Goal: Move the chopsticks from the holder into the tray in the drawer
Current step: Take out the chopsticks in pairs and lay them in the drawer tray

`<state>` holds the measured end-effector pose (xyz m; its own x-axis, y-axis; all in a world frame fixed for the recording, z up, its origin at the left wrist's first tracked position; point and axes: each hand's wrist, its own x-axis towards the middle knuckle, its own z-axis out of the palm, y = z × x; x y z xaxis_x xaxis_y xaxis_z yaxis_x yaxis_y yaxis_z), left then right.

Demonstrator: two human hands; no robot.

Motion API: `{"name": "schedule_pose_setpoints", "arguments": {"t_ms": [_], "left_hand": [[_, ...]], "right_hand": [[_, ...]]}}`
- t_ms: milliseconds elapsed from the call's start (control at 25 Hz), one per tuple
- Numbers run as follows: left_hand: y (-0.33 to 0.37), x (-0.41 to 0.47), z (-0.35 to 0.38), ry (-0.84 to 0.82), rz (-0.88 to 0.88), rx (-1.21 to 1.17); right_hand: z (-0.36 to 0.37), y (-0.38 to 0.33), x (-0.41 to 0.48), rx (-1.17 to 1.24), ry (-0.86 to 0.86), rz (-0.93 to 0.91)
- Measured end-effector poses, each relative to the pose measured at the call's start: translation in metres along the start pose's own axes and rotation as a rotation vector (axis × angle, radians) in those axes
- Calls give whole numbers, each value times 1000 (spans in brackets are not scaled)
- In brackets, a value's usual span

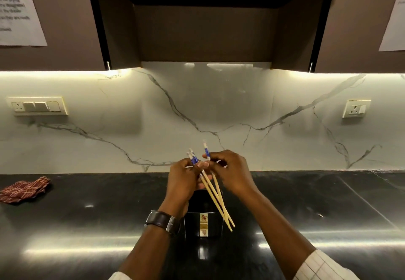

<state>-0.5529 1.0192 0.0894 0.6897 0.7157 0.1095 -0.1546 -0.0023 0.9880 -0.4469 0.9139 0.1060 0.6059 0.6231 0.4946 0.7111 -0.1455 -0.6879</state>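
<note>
Both hands, left (183,175) and right (230,171), pinch slim bamboo chopsticks with blue-patterned tops (215,194) above glossy black square holder (203,225), mid-desk (87,225).

A dark brown leather watch strap (158,218) with a silver metal clasp circles the left wrist; both forearms are bare below pale rolled sleeves (320,265) crossed by thin dark check lines

- The left hand (184,175) and right hand (230,170) meet above a black holder (203,225) standing on the dark counter (87,225).
- Both hands' fingers (202,165) pinch the blue-patterned tops of the chopsticks (215,198), whose pale tips slant down to the right across the holder's front.
- A checked red cloth (24,189) lies far left on the counter.
- A dark wristwatch (162,219) sits on the left wrist.
</note>
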Motion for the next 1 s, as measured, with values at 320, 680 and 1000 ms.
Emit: {"name": "schedule_pose_setpoints", "arguments": {"t_ms": [320,680,1000], "left_hand": [[7,-9,-1,12,40,97],[-1,-17,-5,139,-109,23],[-34,-42,-17,-55,-253,182]], "right_hand": [[-1,-1,-8,-61,-130,-116],[24,10,-33,124,-145,-50],[43,31,-81,524,-223,255]]}}
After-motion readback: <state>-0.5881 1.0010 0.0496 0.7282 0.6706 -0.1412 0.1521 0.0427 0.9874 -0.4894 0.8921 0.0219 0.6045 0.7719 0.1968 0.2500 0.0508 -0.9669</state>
